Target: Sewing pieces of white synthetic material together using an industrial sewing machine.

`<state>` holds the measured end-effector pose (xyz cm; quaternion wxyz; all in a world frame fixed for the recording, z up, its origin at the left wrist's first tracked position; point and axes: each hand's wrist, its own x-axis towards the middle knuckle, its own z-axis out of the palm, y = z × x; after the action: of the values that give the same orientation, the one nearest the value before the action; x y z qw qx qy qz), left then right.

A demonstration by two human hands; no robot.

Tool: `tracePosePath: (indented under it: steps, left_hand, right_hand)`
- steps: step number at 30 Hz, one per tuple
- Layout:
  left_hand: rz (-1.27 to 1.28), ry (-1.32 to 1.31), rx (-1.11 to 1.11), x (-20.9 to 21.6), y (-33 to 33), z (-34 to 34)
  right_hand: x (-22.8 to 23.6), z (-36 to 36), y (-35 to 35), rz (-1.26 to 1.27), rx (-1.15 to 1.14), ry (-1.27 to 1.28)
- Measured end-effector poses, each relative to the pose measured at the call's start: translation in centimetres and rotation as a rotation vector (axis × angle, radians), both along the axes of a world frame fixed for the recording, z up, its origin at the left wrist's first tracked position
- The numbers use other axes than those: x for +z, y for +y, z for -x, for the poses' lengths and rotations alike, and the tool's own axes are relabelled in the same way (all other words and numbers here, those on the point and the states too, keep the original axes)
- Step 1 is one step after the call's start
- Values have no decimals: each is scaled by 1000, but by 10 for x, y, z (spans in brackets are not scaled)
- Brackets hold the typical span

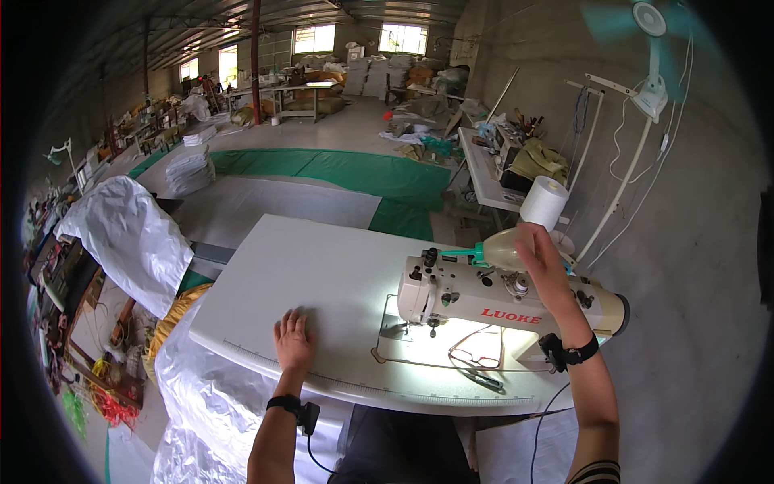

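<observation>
A cream sewing machine [451, 300] stands on the right part of a white sewing table [242, 290], its lamp lighting the tabletop under the arm. Above the machine head, my right hand [547, 256] grips a squeeze oil bottle [501, 250] with a yellowish body and green cap. The bottle is tilted on its side, and its thin green spout points left toward the top of the machine's needle end. My left hand [293, 339] lies palm down on the tabletop, left of the machine, with its fingers spread and nothing held.
Under the machine arm lie eyeglasses [477, 355] and dark thread snips [482, 379]. A white thread cone [544, 202] stands behind the machine, near a fan [650, 48] on a pole. White plastic sheeting [133, 234] hangs at the left. Green sheet [339, 165] covers the floor beyond.
</observation>
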<state>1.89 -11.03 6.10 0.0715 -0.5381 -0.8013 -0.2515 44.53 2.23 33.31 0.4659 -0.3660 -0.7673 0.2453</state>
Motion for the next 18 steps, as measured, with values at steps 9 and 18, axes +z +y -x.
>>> tracePosePath:
  steps: [9, 18]
  left_hand:
    - [-5, -26, 3, 2, -1, -1]
    - [7, -11, 8, 3, -1, -2]
  right_hand:
    - [15, 18, -15, -105, -136, -140]
    - [-10, 4, -11, -50, -99, -136]
